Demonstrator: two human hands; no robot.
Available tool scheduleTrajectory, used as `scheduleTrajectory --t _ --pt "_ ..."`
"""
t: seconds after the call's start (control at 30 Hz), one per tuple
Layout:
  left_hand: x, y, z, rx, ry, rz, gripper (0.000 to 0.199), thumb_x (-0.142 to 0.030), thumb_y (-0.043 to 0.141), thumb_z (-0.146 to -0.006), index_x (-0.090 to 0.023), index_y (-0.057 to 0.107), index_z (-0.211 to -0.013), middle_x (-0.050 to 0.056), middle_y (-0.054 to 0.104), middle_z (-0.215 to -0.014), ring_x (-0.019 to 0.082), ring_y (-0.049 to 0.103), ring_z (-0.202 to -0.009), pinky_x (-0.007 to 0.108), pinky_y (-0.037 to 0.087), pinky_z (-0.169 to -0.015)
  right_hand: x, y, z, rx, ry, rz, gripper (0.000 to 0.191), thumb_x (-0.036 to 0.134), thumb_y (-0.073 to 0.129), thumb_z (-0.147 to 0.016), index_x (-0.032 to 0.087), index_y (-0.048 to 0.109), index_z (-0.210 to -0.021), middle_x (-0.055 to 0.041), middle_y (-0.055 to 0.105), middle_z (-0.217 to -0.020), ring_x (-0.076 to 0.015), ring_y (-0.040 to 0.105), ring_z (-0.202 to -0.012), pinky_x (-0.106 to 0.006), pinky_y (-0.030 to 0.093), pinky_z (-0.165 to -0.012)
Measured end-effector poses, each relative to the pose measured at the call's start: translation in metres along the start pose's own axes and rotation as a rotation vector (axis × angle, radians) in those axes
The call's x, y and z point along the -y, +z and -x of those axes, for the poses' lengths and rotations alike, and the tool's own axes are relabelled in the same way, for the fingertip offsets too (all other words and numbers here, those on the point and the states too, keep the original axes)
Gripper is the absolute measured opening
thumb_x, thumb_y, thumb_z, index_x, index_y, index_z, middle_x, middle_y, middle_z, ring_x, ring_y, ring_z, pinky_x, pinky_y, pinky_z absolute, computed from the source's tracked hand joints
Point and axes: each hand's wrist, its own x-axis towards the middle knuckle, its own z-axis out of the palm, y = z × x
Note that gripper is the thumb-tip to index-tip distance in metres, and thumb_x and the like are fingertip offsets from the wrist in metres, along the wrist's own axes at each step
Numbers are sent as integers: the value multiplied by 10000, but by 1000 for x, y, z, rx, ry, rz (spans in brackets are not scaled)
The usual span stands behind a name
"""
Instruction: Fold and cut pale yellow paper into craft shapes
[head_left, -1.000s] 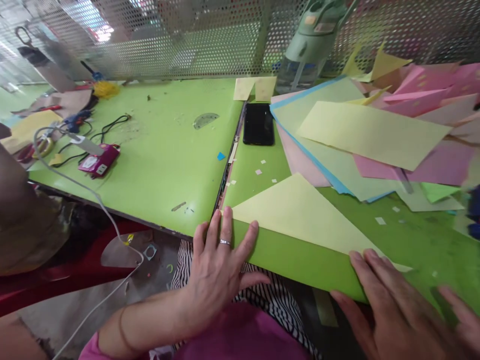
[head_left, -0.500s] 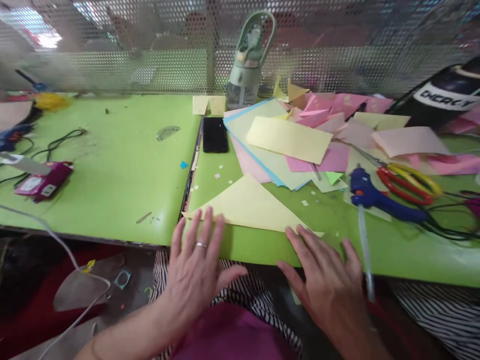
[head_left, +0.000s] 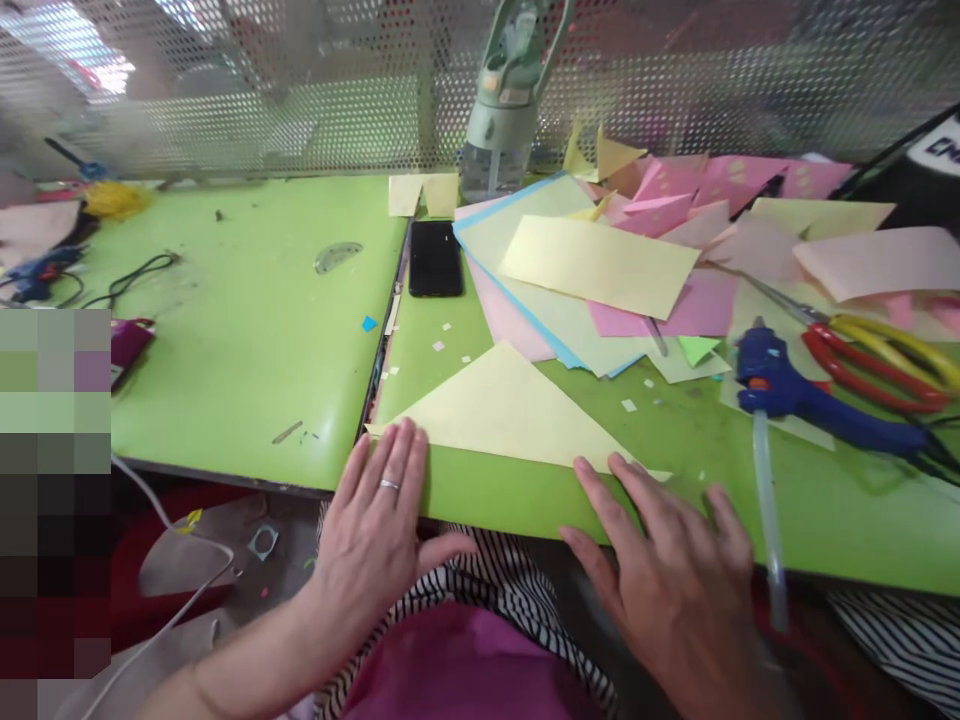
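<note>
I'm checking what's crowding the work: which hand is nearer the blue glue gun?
Right. The right hand, fingertips at the yellow paper triangle's near edge, is left of the blue glue gun; the left hand is farther left, by the triangle's left corner.

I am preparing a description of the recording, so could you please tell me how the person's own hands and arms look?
Both hands are bare, without gloves. The left hand wears a slim, silver-coloured ring on one finger; no ring shows on the right hand. No sleeve shows on the visible part of the left forearm.
</note>
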Motion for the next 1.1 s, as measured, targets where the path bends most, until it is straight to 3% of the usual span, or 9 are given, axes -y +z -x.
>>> scheduleTrajectory --t 0.1,0.23,0.37,0.47,0.63,0.73,0.9,1.0,1.1 --pt "17 -3 9 -10 -36 -35 951 -753 278 -883 7 373 -1446 208 480 -1457 305 447 -1363 471 335 -1147 -1 -1 -1 -27 -15 10 458 375 547 -929 113 575 -1304 -221 662 -1218 -362 662 -1008 -620 338 -1024" --pt "24 -6 9 -39 -115 -35 850 -711 339 -903 -32 431 -1407 197 523 -1425 331 479 -1327 502 389 -1095 -4 -7 -8 -119 -36 -18 390 288 551 -939 84 580 -1270 -186 712 -1139 -316 685 -953 -571 355 -1035" --pt "14 -9 -10 -86 -52 39 449 -328 507 -981 -108 476 -1372 142 562 -1401 289 525 -1267 439 462 -1019 -10 -10 -19 -168 -60 -17 247 218 561 -940 133 637 -1160 -114 748 -1078 -263 699 -877 -522 375 -1007" --pt "3 -12 -32 -82 75 102 314 -147 549 -939 -128 567 -1252 104 648 -1283 259 578 -1163 391 503 -942 -16 -13 -28 -150 -86 5 186 232 545 -951 161 666 -1074 -90 758 -1024 -259 693 -837 -497 401 -924" --pt "-1 -16 -57 -4 149 151 134 -172 680 -860 -144 641 -985 59 707 -964 241 626 -923 363 526 -783 -32 -34 -46 -95 -153 -152 275 329 440 -995 169 639 -1096 -85 733 -1015 -230 663 -908 -390 459 -838" --pt "2 -15 -59 9 146 150 107 -185 719 -829 -153 626 -872 46 681 -869 239 612 -862 364 511 -765 -40 -41 -53 -66 -160 -148 313 380 434 -991 176 627 -1127 -91 718 -1054 -248 645 -949 -410 455 -853" --pt "8 -12 -55 -52 111 217 55 -155 670 -865 -161 620 -885 43 680 -891 227 596 -860 368 479 -796 -46 -26 -54 48 -217 -206 370 461 401 -990 177 638 -1012 -81 726 -975 -242 653 -876 -403 470 -763" --pt "14 -16 -57 -106 83 304 50 -186 574 -939 -186 610 -904 22 686 -883 209 595 -857 372 461 -836 -50 -26 -59 14 -191 -228 333 409 385 -1004 194 625 -918 -58 725 -877 -227 656 -805 -390 463 -723" --pt "21 -23 -64 -190 101 369 135 -246 563 -956 -206 594 -1081 22 708 -1006 207 612 -927 400 439 -925 -53 -39 -69 -27 -152 -298 288 392 414 -999 204 611 -909 -41 723 -834 -205 660 -771 -357 464 -690"
